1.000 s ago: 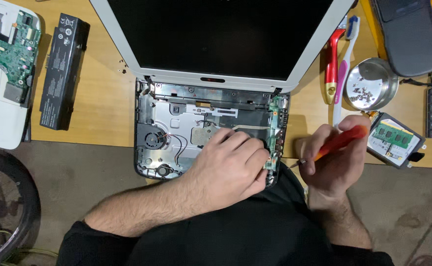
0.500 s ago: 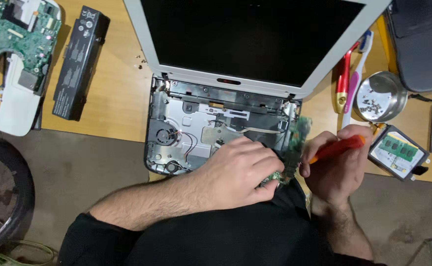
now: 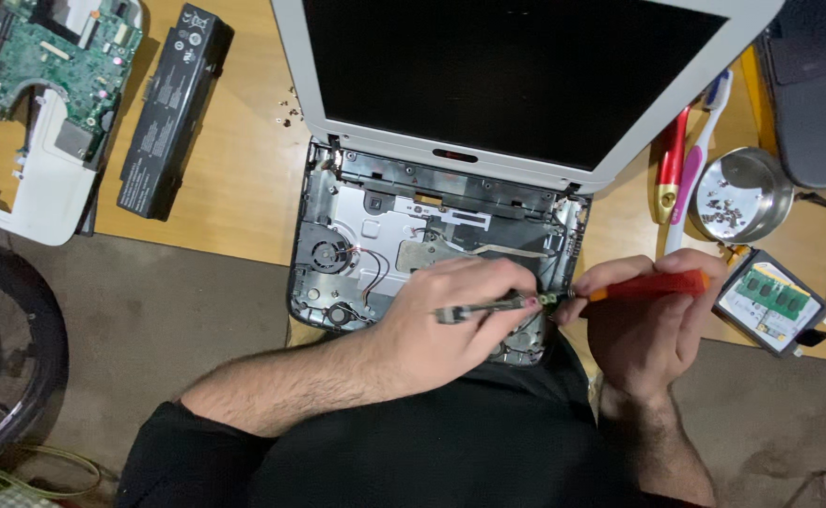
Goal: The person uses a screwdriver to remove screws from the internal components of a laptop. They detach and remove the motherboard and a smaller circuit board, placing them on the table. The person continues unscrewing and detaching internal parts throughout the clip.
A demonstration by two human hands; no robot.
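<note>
An opened laptop base [image 3: 385,230] with a fan, wires and metal plates exposed lies at the desk's front edge. Its white-framed dark screen [image 3: 526,75] is tilted back. My left hand [image 3: 441,329] rests on the base's front right part and pinches a slim metal tool [image 3: 474,309] that points right. My right hand [image 3: 643,325] grips an orange-handled screwdriver [image 3: 653,284]. Its shaft points left to a small green part [image 3: 549,299] at the base's right edge, where the two tools meet.
On the wooden desk, a black battery [image 3: 173,108] and a green circuit board [image 3: 46,66] on a white shell [image 3: 27,202] lie left. At the right are a metal bowl of screws [image 3: 740,196], a red pen [image 3: 672,165], a toothbrush [image 3: 705,141], a drive with a memory module [image 3: 770,303] and a dark laptop [image 3: 813,85]. A wheel [image 3: 4,367] stands lower left.
My left hand has lifted off the base's right corner and now shows the metal tool in its fingers. The screwdriver has levelled out with its tip at the base's right edge. The view has shifted.
</note>
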